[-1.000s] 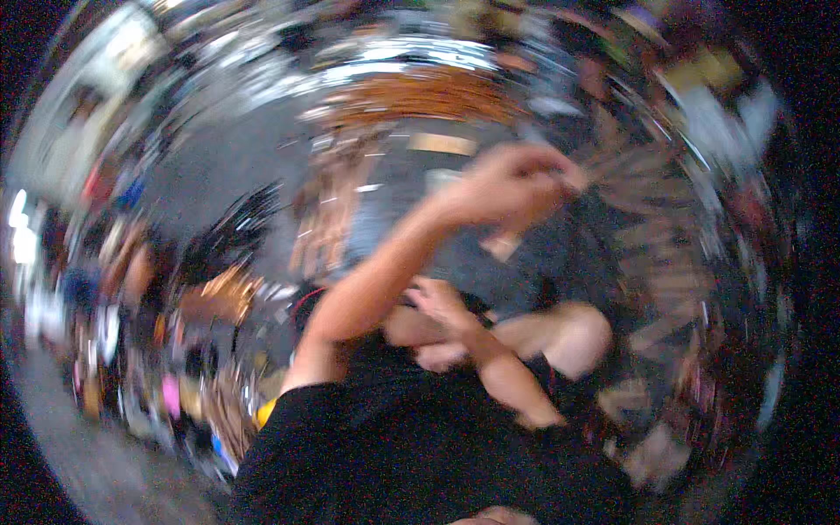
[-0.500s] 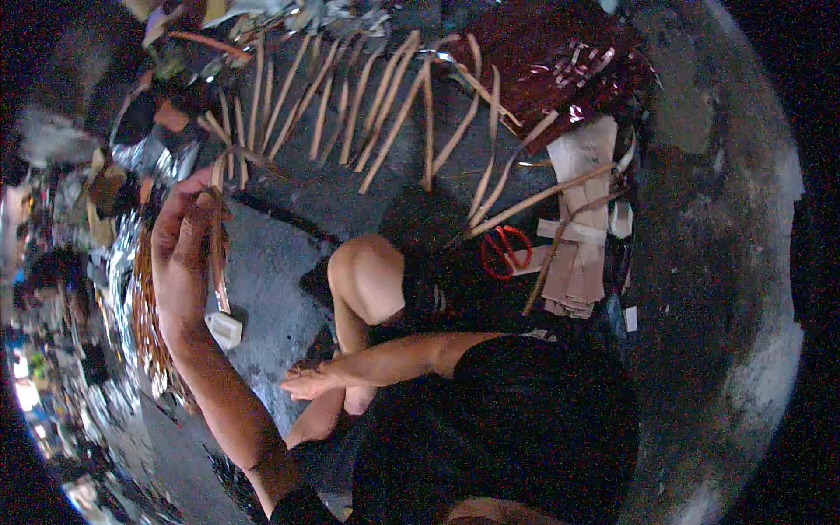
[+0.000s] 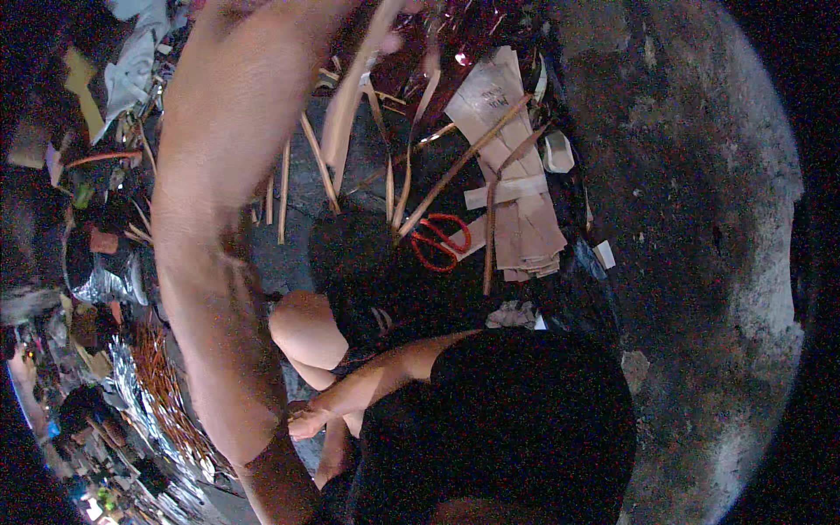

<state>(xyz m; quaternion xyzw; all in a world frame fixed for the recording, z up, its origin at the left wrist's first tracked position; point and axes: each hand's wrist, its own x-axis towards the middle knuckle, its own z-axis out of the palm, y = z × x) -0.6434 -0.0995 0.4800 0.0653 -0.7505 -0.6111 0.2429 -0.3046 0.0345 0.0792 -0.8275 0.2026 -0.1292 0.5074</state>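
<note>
Grey, blotched floor [image 3: 691, 192] stretches away along the person's right, rough and stained. Somebody in a black shirt [image 3: 499, 420] sits low on it, and from where I stand the shirt is the biggest dark shape around. One bare knee [image 3: 306, 328] pokes up just ahead of it.

Up the left side rises the long left forearm, reaching well forward. I can see only part of the left hand [image 3: 302, 22]; its fingers are closed on a tan strip [image 3: 352, 105], which slants downward, blurred, above the strips on the ground. The right hand [image 3: 308, 422] lies low, near the knee and close to the body, and I cannot tell whether it is open or closed.

Out in front spreads a shiny dark red sheet [image 3: 477, 26]. Nearer, toward the right, pale flat cards [image 3: 525, 241] overlap in a long pile, with a thin brown strip [image 3: 490, 232] running beside them. Off to the left lies a bundle of coppery strips [image 3: 162, 385], silvery stuff along its side. Smaller still, red looped handles [image 3: 448, 248] rest just left of the cards, and a small white block [image 3: 558, 152] sits to their right.
</note>
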